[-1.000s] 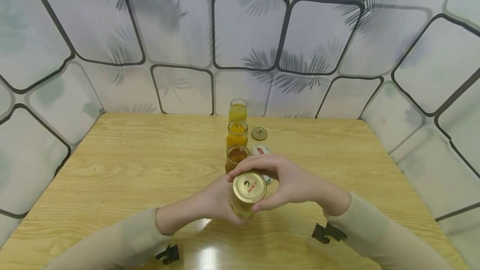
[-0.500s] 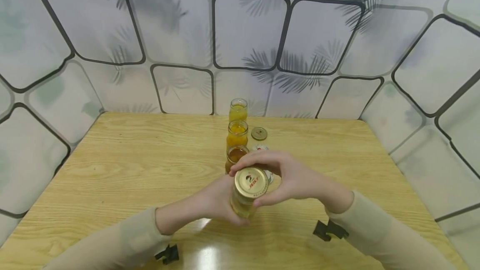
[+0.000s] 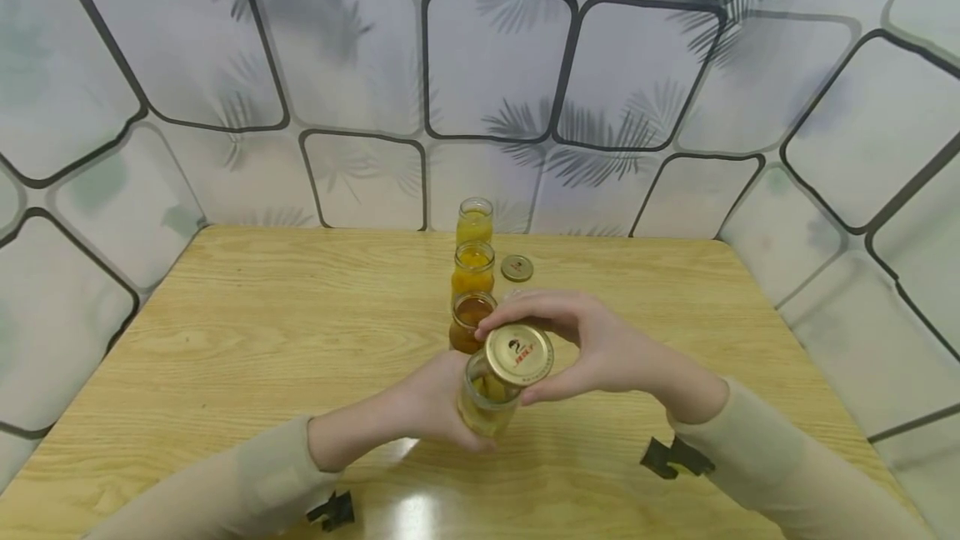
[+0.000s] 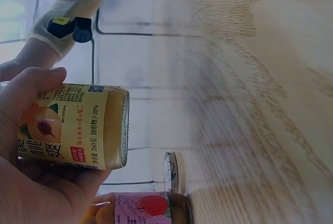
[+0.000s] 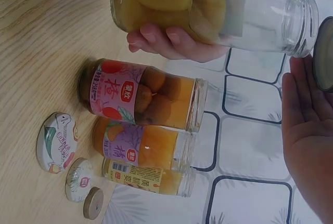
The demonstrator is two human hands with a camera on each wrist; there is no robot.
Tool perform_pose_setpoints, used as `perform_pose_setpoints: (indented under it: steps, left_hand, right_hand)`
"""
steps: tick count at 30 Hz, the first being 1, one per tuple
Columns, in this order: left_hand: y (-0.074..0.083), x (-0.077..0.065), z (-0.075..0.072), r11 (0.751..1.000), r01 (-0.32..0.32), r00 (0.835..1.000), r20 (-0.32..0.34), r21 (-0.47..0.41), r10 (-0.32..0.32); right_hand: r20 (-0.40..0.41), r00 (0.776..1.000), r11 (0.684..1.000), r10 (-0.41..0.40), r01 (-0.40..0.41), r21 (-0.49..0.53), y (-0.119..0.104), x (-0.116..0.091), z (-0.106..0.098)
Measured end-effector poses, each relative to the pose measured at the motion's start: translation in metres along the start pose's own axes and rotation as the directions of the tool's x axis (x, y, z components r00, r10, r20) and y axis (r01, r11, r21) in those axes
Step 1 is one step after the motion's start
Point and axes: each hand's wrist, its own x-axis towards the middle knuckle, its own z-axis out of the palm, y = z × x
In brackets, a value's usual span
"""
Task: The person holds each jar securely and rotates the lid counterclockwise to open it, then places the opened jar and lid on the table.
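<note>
My left hand [image 3: 431,402] grips a glass jar [image 3: 487,411] around its body. Pale yellow fruit pieces show through the glass in the right wrist view, and the left wrist view shows its yellow label [image 4: 78,125] with a peach picture. A gold lid [image 3: 519,354] with red print is pinched by its rim between the thumb and fingers of my right hand [image 3: 600,348]. It sits tilted just over the jar's mouth, shifted to the right, so part of the rim [image 5: 307,24] and the inside show.
Three uncapped jars stand in a row behind: a brown one [image 5: 140,94], an orange one [image 3: 472,277] and a yellow one [image 3: 474,227]. To their right on the wooden table [image 3: 300,298] lie a gold lid [image 3: 517,268] and two white printed lids [image 5: 56,142]. Patterned walls enclose the table.
The gold lid has come off the jar's mouth and moved up and right with my right hand. My left hand and the jar stay nearly in place.
</note>
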Motion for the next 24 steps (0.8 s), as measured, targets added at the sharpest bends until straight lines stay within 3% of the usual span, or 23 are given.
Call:
perform_pose_setpoints:
  steps: [12, 18, 24]
  left_hand:
    - [-0.004, -0.001, 0.001, 1.0, 0.008, 1.0, -0.004, -0.019, -0.008]
    - [-0.007, -0.002, 0.003, 1.0, -0.021, 0.999, -0.029, -0.008, 0.021]
    - [-0.009, -0.003, 0.005, 1.0, -0.005, 0.999, -0.045, 0.005, 0.005]
  right_hand:
    - [-0.038, 0.998, 0.999, -0.047, 0.047, 0.002, 0.008, -0.013, -0.002]
    - [-0.05, 0.998, 0.999, -0.023, 0.024, 0.024, 0.015, -0.024, -0.002]
    - [-0.067, 0.998, 0.999, 0.0, 0.004, 0.051, 0.022, -0.036, -0.002]
